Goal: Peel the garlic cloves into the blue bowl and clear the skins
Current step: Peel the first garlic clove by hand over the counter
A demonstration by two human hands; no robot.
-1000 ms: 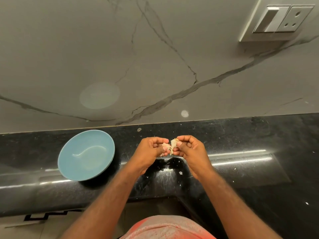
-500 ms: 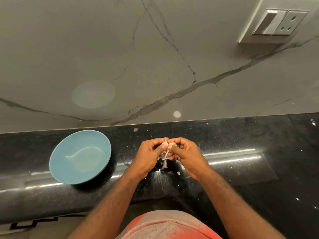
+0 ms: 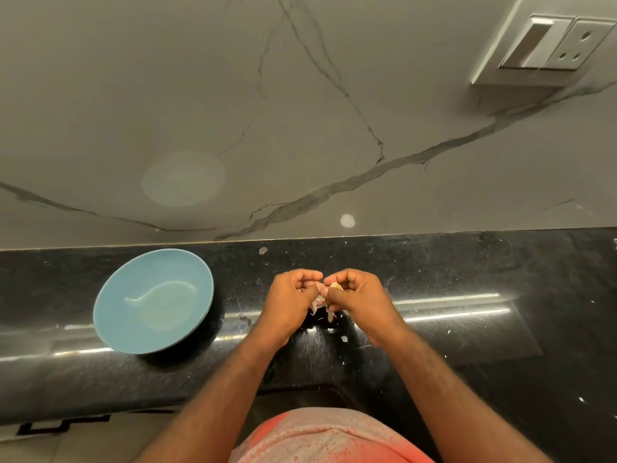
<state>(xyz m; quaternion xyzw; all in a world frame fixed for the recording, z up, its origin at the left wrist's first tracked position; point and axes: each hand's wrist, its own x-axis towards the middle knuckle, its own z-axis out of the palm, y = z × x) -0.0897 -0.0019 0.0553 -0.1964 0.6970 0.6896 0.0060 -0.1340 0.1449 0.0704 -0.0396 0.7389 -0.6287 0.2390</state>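
My left hand (image 3: 290,302) and my right hand (image 3: 359,300) meet over the black counter, both pinching one small garlic piece (image 3: 329,289) between fingertips and thumbs. Pale papery skin (image 3: 317,304) hangs from it below my fingers. The blue bowl (image 3: 133,315) stands on the counter to the left of my left hand, a hand's width away, with nothing visible inside it. Most of the garlic is hidden by my fingers.
Small skin flakes (image 3: 344,338) lie on the black counter (image 3: 467,329) under and right of my hands. A grey marble wall (image 3: 300,111) rises behind, with a switch and socket plate (image 3: 554,45) at top right. The counter's front edge is near my body.
My hands stayed together at the same spot, working the garlic. A strip of skin that stuck up earlier now hangs down below my fingers.
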